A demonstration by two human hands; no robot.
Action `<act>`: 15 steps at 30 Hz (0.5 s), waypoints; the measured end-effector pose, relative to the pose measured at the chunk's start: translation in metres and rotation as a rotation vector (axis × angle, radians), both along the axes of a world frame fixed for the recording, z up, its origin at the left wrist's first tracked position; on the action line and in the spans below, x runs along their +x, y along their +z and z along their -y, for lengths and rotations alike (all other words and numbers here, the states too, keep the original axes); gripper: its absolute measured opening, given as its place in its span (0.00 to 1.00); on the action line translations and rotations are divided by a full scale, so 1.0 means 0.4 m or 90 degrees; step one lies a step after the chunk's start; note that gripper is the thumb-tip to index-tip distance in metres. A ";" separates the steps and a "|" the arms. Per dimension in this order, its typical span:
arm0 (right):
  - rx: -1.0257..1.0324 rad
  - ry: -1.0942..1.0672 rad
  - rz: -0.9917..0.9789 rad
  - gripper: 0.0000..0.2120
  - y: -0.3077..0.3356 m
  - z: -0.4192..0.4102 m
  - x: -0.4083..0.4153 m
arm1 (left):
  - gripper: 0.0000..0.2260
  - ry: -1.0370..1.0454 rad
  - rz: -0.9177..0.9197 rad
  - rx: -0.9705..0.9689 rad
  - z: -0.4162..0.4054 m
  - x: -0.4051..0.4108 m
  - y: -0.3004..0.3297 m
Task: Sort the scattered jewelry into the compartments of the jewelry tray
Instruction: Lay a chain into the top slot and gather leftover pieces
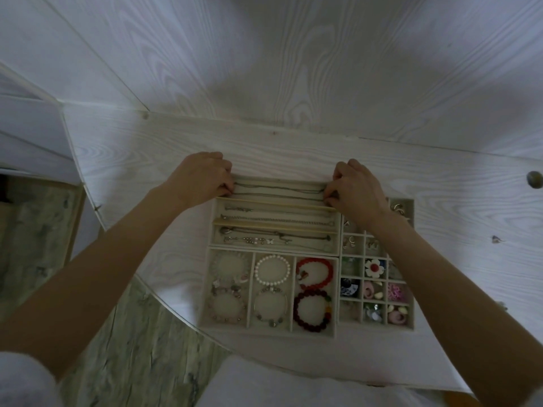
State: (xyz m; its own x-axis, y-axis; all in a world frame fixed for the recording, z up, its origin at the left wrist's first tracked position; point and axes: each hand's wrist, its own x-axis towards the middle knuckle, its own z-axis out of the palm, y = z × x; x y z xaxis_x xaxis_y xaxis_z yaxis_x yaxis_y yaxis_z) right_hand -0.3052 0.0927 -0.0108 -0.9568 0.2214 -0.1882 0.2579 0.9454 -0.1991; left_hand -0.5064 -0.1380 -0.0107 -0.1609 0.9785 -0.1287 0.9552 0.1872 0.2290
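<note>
Nearly everything appears sorted already. Nearest, at six o'clock, beaded bracelets (313, 314) are seen lying in the wide compartments of the beige felt-lined jewelry tray (205, 292); at three o'clock its small squares are mostly filled. Farther, at twelve o'clock, a thin dark chain necklace (279, 188) is pinched at either end by the left hand (199, 177) and the right hand (354, 186), laid along the farthest slot. On the white wood-grain table (147, 160) hardly anything loose is seen.

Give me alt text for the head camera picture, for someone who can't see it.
Two bare hands, the left hand and right hand, pinch the ends of a thin chain necklace laid along the farthest slot of a beige jewelry tray on a white wood-grain table. Nearer compartments hold bead bracelets, including a red bracelet, and small earrings and charms.
</note>
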 end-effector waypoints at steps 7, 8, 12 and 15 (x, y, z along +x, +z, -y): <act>-0.017 0.006 0.007 0.03 0.010 -0.006 0.007 | 0.06 0.055 -0.005 0.005 0.006 0.010 0.002; -0.018 -0.001 0.010 0.03 0.010 -0.005 0.008 | 0.05 0.067 -0.008 0.005 0.008 0.012 0.000; -0.017 -0.057 0.023 0.06 0.007 0.001 0.009 | 0.05 0.098 -0.023 0.010 0.009 0.021 -0.006; -0.036 -0.092 -0.002 0.07 0.014 0.005 0.015 | 0.05 0.115 -0.039 0.055 0.014 0.036 0.003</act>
State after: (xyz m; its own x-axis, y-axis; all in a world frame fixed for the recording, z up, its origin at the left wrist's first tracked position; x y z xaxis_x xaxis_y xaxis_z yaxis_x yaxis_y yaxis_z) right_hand -0.2993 0.0909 -0.0052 -0.9163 0.3461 -0.2017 0.3900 0.8857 -0.2520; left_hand -0.4918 -0.1437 -0.0094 -0.3403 0.9398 -0.0297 0.9204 0.3394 0.1942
